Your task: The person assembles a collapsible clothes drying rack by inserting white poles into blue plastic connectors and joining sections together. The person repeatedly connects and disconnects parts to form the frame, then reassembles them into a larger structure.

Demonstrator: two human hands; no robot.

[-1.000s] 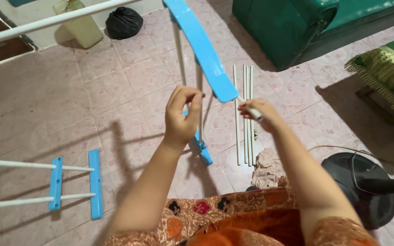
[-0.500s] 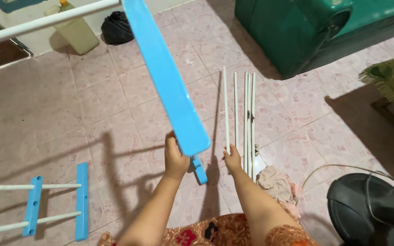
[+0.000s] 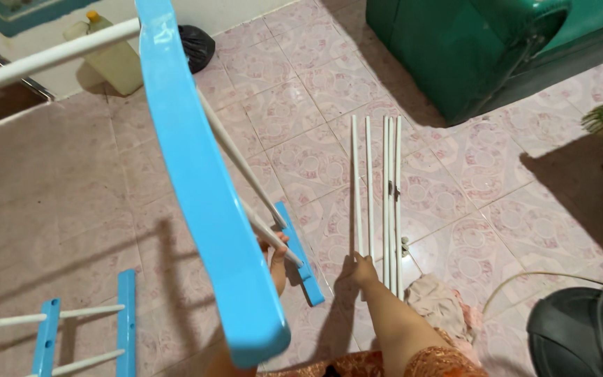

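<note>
My left hand (image 3: 278, 260) is mostly hidden behind a long blue plastic bar (image 3: 204, 188) that rises close to the camera. Its fingers curl around a white rod (image 3: 246, 174) of the drying-rack frame, just above a short blue bar (image 3: 300, 255) on the floor. My right hand (image 3: 363, 269) reaches down to several loose white rods (image 3: 378, 188) lying side by side on the pink tiles. Its fingers pinch the near end of the leftmost rod.
Another rack section with blue bars (image 3: 127, 321) and white rods lies at lower left. A green sofa (image 3: 469, 49) stands at the back right, with a black bag (image 3: 197, 45) and a yellowish jug (image 3: 109, 59) by the wall. A black round object (image 3: 581, 335), a cable and a crumpled cloth (image 3: 441, 304) lie at lower right.
My right hand has dropped from chest height to the rods on the floor. The blue bar has swung closer and more upright, and my left hand has sunk lower along the frame.
</note>
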